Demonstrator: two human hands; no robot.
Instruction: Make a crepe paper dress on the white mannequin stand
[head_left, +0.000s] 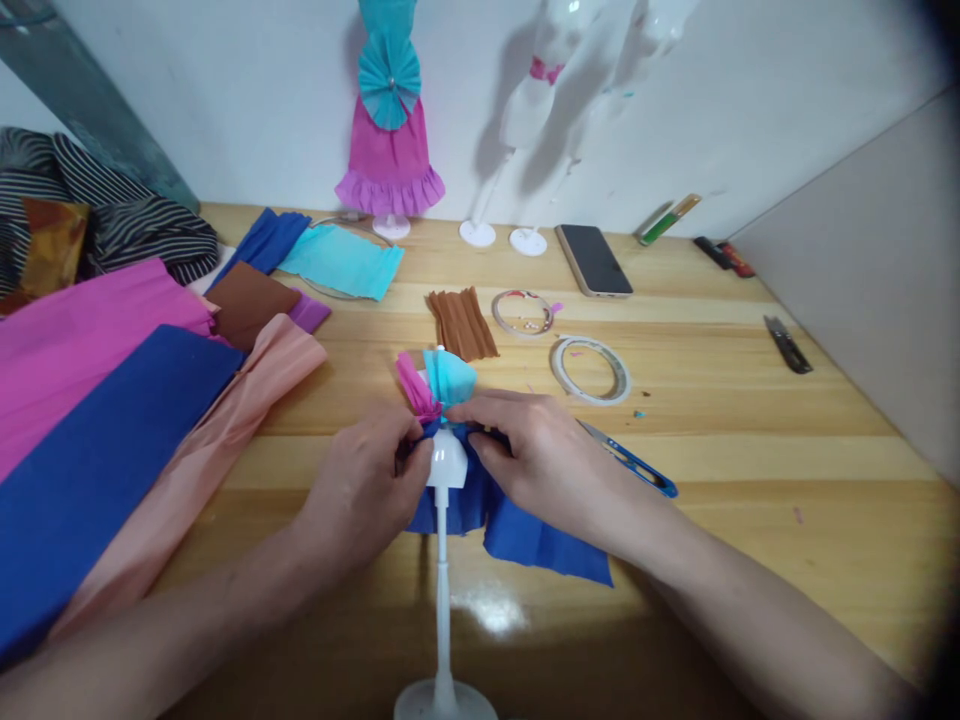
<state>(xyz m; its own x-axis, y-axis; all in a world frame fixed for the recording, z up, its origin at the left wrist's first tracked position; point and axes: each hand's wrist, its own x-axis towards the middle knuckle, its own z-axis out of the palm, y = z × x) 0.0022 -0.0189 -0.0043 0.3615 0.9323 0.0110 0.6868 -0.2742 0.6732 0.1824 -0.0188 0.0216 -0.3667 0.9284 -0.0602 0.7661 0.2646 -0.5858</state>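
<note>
A small white mannequin (448, 460) leans away from me, its round base at the bottom edge. Pink crepe paper (417, 385) and turquoise crepe paper (452, 375) cover its upper part. Blue crepe paper (544, 545) runs around its waist and hangs below on the far side. With thumb and fingers, my left hand (367, 470) pinches the blue paper at the left of the waist. On the other side my right hand (532, 450) is closed on the same paper, index finger against the turquoise piece. The fingertips partly hide the gathered edge.
Blue thread snips (637, 468) lie beside my right forearm. Behind are a tape roll (622, 385), a ring-shaped dish (499, 318), pleated brown paper (461, 322) and a phone (594, 260). Crepe sheets (112, 450) spread leftward. A dressed mannequin (390, 150) stands by the wall.
</note>
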